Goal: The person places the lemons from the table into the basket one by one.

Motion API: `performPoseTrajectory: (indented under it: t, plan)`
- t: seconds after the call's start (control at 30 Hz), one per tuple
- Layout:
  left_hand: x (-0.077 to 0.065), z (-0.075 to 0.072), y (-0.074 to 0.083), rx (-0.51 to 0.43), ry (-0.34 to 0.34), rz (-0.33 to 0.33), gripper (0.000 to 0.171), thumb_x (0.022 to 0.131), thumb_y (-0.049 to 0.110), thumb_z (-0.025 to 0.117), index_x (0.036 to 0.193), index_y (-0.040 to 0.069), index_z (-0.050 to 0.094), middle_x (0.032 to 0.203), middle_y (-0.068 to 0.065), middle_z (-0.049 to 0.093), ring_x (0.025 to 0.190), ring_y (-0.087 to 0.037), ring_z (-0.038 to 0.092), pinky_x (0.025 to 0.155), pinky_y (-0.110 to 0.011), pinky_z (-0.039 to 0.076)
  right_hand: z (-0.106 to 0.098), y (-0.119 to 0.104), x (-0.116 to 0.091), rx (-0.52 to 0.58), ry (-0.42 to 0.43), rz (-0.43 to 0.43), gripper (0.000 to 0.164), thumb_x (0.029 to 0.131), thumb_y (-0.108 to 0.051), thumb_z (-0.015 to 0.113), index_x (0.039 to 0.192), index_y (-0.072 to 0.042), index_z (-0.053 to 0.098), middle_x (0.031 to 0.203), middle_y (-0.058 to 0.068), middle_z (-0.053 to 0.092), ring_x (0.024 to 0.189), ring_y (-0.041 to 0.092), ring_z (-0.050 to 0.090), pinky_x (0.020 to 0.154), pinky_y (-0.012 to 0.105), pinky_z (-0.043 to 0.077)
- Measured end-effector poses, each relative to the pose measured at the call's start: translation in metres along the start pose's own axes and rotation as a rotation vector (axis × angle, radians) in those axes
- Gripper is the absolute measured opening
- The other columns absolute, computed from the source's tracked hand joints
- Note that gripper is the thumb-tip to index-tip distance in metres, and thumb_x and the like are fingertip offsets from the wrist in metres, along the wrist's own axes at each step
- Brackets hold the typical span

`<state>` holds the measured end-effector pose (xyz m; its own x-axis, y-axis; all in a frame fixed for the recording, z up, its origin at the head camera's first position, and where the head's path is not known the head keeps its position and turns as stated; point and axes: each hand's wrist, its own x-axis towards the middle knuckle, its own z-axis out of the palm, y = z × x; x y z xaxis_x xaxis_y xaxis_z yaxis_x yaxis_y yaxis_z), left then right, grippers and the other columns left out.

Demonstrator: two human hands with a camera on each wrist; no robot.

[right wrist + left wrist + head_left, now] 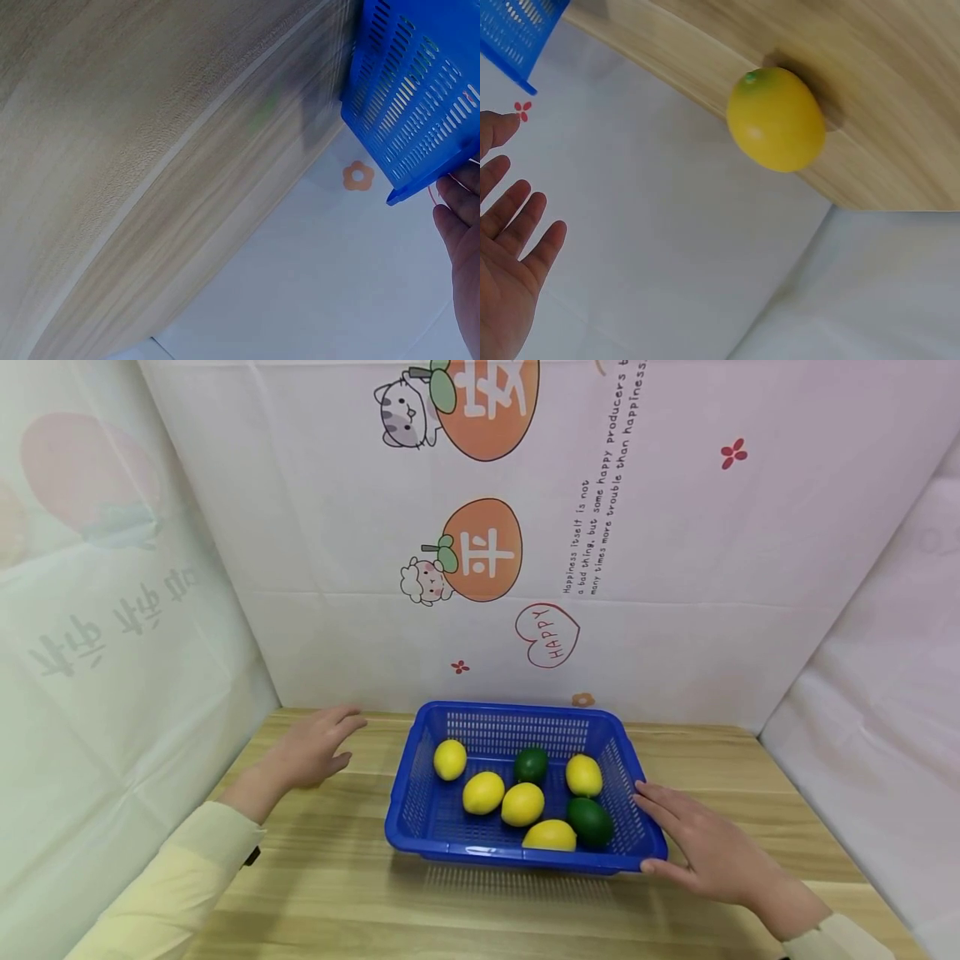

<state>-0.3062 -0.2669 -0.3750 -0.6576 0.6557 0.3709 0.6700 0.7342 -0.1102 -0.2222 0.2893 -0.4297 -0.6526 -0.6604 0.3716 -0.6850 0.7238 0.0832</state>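
A blue plastic basket (480,853) with slotted walls stands on the wooden table. Inside lie several yellow lemons (483,792) and two dark green fruits (590,822). My right hand (708,847) is at the basket's right side, its fairly straight fingertips against the rim and the thumb by the near corner. In the right wrist view, its fingers lie along the rim (431,180). To the basket's left, my left hand (311,750) hovers over the table with its fingers spread and nothing held. The left wrist view shows another lemon (776,120) on the table, hidden in the head view.
The wooden table (360,910) reaches back to a white printed cloth (360,643) hanging behind the basket. Plain white cloth also hangs at the left (150,710) and right (877,693).
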Motion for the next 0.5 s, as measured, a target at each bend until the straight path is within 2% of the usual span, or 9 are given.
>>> performPoseTrajectory:
  t: [0.23, 0.5]
  plan:
    - [-0.01, 0.003, -0.011, 0.004, -0.033, -0.043, 0.051, 0.076, 0.004, 0.08, 0.121, -0.008, 0.059, 0.122, -0.028, 0.056, 0.108, -0.043, 0.058, 0.089, -0.054, 0.049, 0.0, 0.0, -0.001, 0.012, 0.001, 0.004, 0.076, 0.081, -0.052, 0.073, 0.134, -0.001, 0.056, 0.141, 0.015, 0.049, 0.122, 0.032, 0.052, 0.09, 0.053, 0.05]
    - [-0.021, 0.007, -0.02, 0.023, -0.015, -0.048, 0.05, 0.073, 0.002, 0.081, 0.117, -0.008, 0.06, 0.118, -0.03, 0.058, 0.106, -0.044, 0.058, 0.088, -0.053, 0.051, 0.0, 0.001, -0.001, 0.024, 0.006, -0.006, 0.076, 0.081, -0.051, 0.073, 0.134, 0.0, 0.055, 0.141, 0.016, 0.049, 0.121, 0.034, 0.052, 0.09, 0.052, 0.051]
